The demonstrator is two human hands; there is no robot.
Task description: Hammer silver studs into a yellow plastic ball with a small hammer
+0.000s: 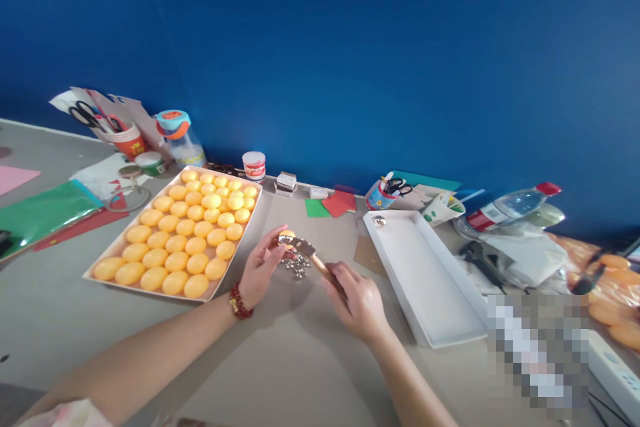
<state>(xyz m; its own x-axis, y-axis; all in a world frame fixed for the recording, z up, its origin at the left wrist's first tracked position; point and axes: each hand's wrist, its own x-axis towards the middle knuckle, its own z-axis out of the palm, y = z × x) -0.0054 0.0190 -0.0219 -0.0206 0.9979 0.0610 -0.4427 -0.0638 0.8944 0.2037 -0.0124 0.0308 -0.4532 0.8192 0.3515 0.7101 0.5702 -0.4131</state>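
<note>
My left hand [261, 269], a beaded bracelet at its wrist, is closed around an orange ping-pong ball [287, 233], which the fingers partly hide. My right hand [356, 301] grips the wooden handle of a tool with a flat metal head [303, 247]. The metal end meets the ball at my left fingertips; its exact kind is hard to make out. Just below lies a small pile of shiny silver bells or beads [299, 267] on the table. Left of my hands is a shallow box [216, 291] filled with rows of similar orange balls.
A long white box [430, 280] on the right has a silver piece [380, 221] in its far corner. Along the blue wall stand a cup of scissors [127, 140], a jar [254, 165], a pen cup [382, 195] and a lying plastic bottle [510, 208]. A power strip [613, 363] is at far right.
</note>
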